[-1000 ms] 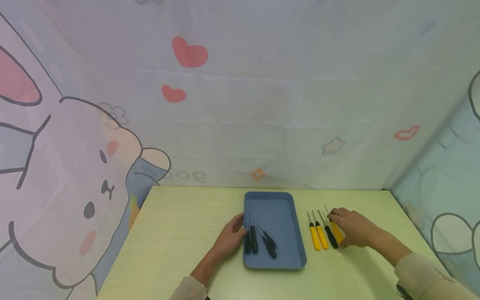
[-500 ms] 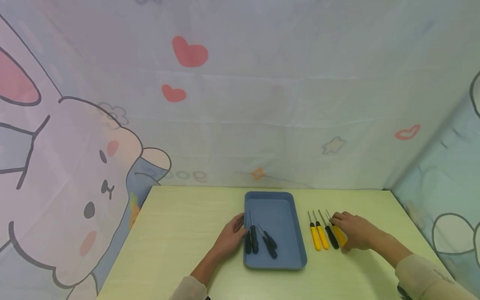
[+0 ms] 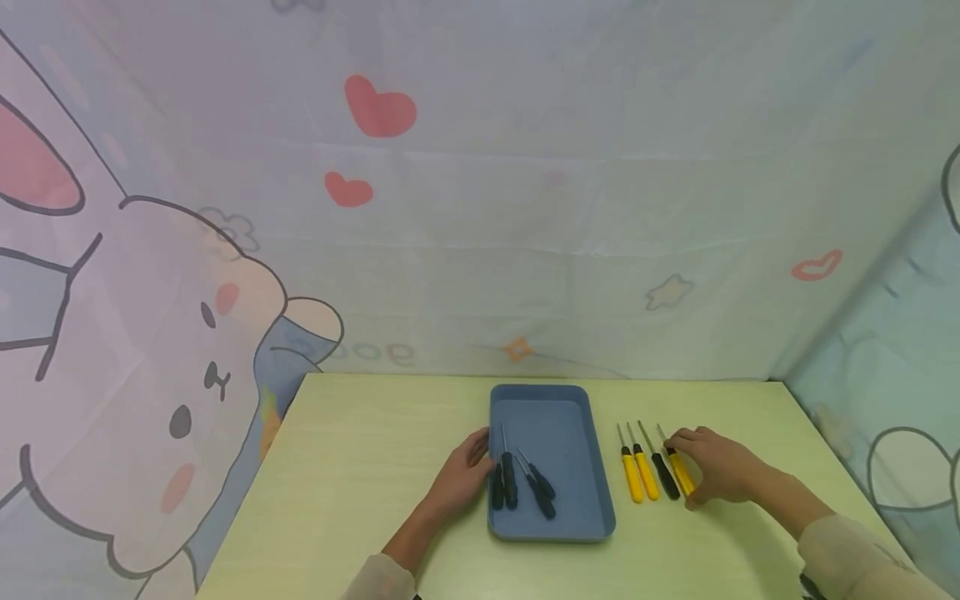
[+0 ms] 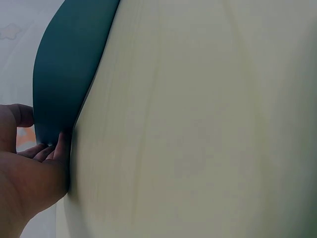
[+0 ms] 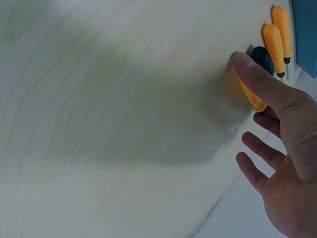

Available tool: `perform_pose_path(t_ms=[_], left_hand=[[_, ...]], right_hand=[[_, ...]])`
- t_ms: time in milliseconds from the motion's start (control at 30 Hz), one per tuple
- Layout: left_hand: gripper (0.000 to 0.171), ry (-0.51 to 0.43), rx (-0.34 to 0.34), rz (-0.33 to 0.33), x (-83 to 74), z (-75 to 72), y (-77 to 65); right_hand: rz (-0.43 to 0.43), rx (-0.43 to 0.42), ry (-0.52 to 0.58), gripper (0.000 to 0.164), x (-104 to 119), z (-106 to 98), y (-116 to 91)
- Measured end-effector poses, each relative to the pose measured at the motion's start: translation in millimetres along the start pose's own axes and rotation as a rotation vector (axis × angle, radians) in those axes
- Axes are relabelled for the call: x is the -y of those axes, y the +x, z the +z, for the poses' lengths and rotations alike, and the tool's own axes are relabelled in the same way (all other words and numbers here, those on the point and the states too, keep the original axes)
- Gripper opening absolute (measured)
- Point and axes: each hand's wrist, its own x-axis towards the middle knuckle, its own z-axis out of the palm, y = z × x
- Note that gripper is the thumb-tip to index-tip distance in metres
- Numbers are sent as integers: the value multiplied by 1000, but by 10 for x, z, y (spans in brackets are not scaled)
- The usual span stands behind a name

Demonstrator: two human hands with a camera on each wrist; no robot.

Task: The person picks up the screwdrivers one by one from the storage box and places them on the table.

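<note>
My left hand [image 3: 459, 473] holds the left rim of a blue tray [image 3: 577, 521]; in the left wrist view, fingers bend against the outer wall of the tray [image 4: 72, 64]. Several black-handled screwdrivers [image 3: 543, 500] lie in the tray's left and middle part. To the right of it, my right hand [image 3: 720, 467] pinches a yellow-handled screwdriver [image 3: 681, 477] lengthwise, thumb by the handle's end and a finger by the shaft. Its other fingers spread loosely in the right wrist view. Left of it lie a black-handled screwdriver [image 3: 664, 478] and two yellow-handled screwdrivers [image 3: 632, 479], roughly in a row.
Everything rests on a pale wooden table [image 3: 375, 442]. A printed cloth backdrop [image 3: 480, 250] hangs behind the table and along both sides. The row of screwdrivers stands close to the tray's right wall.
The yellow-handled screwdriver in my right hand has shifted slightly right and nearer, widening the gap to the black-handled one. My left hand stays at the tray.
</note>
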Motion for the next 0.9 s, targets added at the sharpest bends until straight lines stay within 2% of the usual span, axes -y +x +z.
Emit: perform_pose_path(t_ms=[200,567,900], left_hand=[[61,-19,3,5,4,3,-15],[61,-49,0,15,-16,1,-19],[61,-24,1,11,-43,-8,-16]], right_hand=[[2,-26,36,92,-44,48,-26],[-6,-18,65,90,1,-25,-54],[0,-9,76,91,-7,-11,-52]])
